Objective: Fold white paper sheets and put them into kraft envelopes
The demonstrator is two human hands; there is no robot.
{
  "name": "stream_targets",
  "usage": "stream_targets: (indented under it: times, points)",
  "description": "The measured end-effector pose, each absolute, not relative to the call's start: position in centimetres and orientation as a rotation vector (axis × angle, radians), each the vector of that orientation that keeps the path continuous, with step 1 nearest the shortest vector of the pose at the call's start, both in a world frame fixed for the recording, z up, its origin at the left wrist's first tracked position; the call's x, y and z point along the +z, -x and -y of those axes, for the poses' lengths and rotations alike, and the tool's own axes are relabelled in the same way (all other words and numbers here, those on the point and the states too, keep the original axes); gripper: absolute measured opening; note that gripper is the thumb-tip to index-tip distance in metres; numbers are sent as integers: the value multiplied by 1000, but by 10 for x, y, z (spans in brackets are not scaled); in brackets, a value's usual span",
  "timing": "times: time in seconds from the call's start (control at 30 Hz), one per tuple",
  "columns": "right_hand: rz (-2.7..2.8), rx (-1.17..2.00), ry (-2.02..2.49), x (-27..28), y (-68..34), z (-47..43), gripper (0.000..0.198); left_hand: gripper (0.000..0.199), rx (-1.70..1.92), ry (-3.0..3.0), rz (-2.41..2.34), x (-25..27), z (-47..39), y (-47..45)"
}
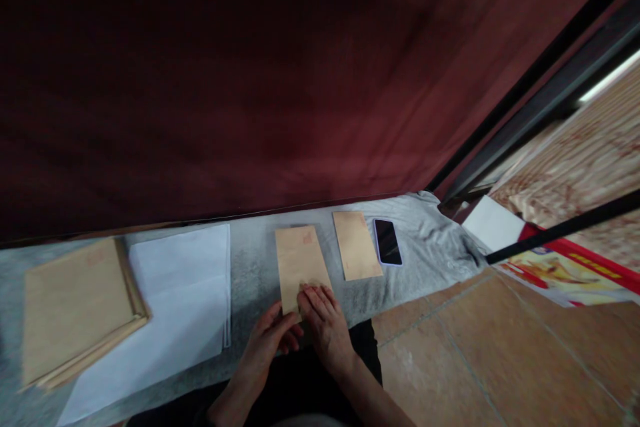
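Note:
A brown paper envelope (300, 250) with faint red print lies before me, its near end at my lap. My left hand (273, 333) grips its near left corner, thumb on top and fingers underneath. Across the near right part of the same envelope, my right hand (325, 320) has its fingers together and bent on the paper; its thumb is hidden. A second brown envelope (357, 247) lies flat to the right, apart from both hands.
At far left a stack of brown envelopes (75, 307) overlaps white paper sheets (185, 287). A phone (387, 242) lies on the grey cloth (425, 233) at right. Dark red fabric (225, 93) rises behind. A dark metal bar (560, 237) and a red-and-yellow box (565, 270) are beyond the right end.

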State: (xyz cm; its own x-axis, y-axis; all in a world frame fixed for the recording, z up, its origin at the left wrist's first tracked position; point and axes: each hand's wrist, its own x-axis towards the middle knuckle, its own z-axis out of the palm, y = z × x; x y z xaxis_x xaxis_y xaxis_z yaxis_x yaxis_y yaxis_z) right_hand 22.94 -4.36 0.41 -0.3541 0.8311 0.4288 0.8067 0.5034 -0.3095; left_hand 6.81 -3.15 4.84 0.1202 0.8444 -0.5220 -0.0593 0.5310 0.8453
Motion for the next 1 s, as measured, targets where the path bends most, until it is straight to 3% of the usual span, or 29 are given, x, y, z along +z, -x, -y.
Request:
stream_targets:
  times: [0.23, 0.33, 0.43, 0.57, 0.7, 1.0]
  points:
    - [2098, 33, 1300, 26, -254, 25, 64, 68, 848, -626, -1112, 60, 23, -80]
    - [1711, 316, 1360, 39, -249, 23, 52, 76, 858, -587, -1070, 54, 20, -79]
    - [1148, 783, 1311, 48, -232, 23, 42, 71, 915, -583, -1106, 48, 20, -77]
    - [697, 1222, 1096, 45, -205, 26, 49, 58, 989, -476, -1111, 43, 19, -80]
    - [588, 1382, 1017, 37, -199, 33, 50, 43, 1044, -407, -1214, 36, 19, -82]
    - [612, 1472, 1230, 27, -233, 47, 50, 45, 1051, -786, -1269, 29, 14, -68]
